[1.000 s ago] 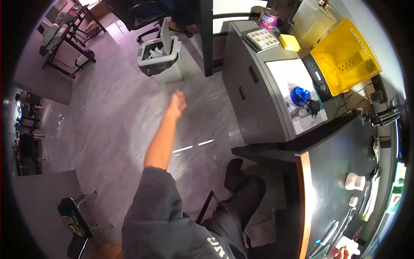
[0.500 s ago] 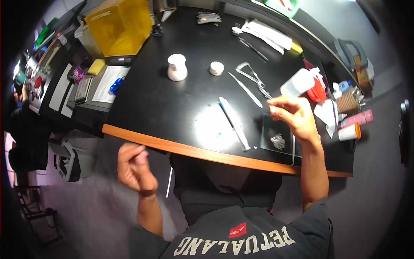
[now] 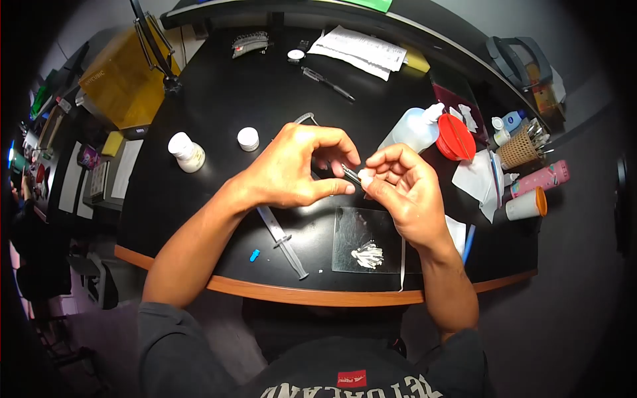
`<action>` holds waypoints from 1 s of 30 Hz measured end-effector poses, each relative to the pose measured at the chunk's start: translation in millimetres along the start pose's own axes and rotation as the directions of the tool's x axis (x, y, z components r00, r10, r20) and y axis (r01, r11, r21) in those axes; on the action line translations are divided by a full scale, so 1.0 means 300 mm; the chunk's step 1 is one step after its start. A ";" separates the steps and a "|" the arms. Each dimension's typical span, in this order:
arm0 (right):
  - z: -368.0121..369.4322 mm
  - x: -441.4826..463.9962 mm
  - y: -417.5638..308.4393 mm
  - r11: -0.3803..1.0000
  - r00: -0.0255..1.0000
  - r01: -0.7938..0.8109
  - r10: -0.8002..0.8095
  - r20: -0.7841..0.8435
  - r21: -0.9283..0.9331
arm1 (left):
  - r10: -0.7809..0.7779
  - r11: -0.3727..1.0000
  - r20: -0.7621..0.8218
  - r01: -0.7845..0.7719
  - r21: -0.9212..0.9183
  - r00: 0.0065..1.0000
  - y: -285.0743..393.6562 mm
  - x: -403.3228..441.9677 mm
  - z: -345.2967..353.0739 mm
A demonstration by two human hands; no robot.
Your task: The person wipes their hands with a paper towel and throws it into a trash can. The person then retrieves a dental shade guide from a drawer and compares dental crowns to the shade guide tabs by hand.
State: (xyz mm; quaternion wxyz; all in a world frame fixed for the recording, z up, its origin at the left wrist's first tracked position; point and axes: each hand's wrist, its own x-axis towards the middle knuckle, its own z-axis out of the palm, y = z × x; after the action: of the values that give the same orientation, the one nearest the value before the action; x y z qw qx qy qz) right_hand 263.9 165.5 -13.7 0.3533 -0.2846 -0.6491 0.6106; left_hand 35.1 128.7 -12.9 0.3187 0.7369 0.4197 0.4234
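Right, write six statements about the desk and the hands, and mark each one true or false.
1. The right hand has a slim metallic object at its fingertips. True.
2. The left hand lies flat on the desk. False: the left hand is curved, with its fingers toward the right hand.
3. A pile of small white pieces lies on the glass plate. True.
4. The syringe lies across the glass plate. False: the syringe lies on the desk, left of the plate.
5. A small blue piece lies apart from the syringe. True.
6. The small white jar stands left of the white-capped bottle. False: the jar is to its right.
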 end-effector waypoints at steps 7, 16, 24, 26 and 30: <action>0.012 -0.002 -0.003 0.998 0.994 0.019 -0.025 0.102 0.057 | 0.019 0.991 -0.136 -0.037 -0.132 0.991 -0.021 -0.044 0.047; 0.020 0.011 0.000 0.998 0.997 -0.011 0.006 0.075 0.064 | 0.050 0.992 -0.192 -0.070 -0.101 0.980 -0.048 -0.048 0.051; 0.030 0.015 -0.011 1.000 0.999 -0.010 0.009 0.038 0.011 | 0.034 0.994 -0.246 -0.057 -0.088 0.969 -0.045 -0.049 0.055; 0.034 0.015 -0.012 1.000 1.000 -0.011 0.011 0.028 0.019 | 0.029 0.994 -0.255 -0.055 -0.097 0.967 -0.045 -0.050 0.055; 0.031 0.016 -0.004 1.000 0.999 0.020 -0.020 0.034 -0.002 | 0.024 0.993 -0.255 -0.053 -0.108 0.967 -0.043 -0.050 0.052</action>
State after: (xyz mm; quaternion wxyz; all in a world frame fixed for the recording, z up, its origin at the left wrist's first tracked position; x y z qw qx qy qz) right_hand 253.5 163.8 -12.0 0.3479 -0.2679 -0.6588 0.6109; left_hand 40.1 119.4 -35.7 0.2957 0.6653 0.4177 0.5435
